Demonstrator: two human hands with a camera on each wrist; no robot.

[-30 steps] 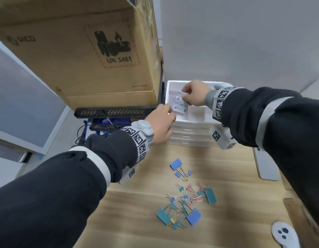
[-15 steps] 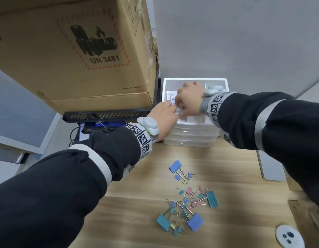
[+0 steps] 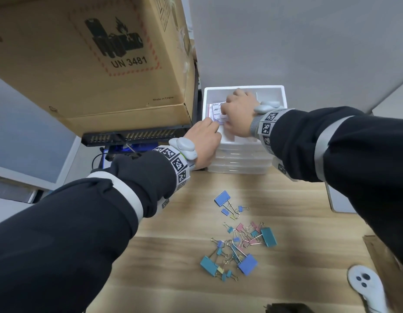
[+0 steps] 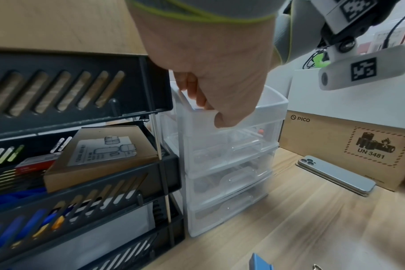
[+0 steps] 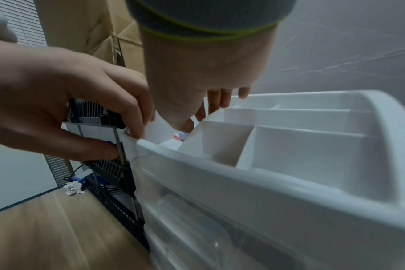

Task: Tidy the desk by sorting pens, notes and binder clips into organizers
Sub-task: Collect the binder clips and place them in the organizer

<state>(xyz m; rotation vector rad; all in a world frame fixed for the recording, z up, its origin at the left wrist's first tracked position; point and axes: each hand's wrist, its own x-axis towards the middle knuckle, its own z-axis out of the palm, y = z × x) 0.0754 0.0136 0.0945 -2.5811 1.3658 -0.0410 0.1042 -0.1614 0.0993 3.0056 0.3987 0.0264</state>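
A white drawer organizer (image 3: 243, 89) stands at the back of the desk, its top split into open compartments (image 5: 301, 146). My right hand (image 3: 227, 116) reaches into the left compartment and pinches a pack of notes (image 3: 215, 109), which lies low inside it. My left hand (image 3: 215, 128) grips the organizer's front left corner (image 4: 273, 102), fingers (image 5: 136, 126) curled over the rim. Several coloured binder clips (image 3: 239, 242) lie loose on the wooden desk nearer to me. No pens show.
A big cardboard box (image 3: 94, 64) sits on a black tray rack (image 4: 81, 113) just left of the organizer. A phone (image 4: 335, 175) lies to its right by another box (image 4: 349, 142). A white controller (image 3: 365, 288) rests at the desk's near right.
My right hand has brought the notes pack down from above the organizer into the left compartment. My left hand has stayed on the front left corner.
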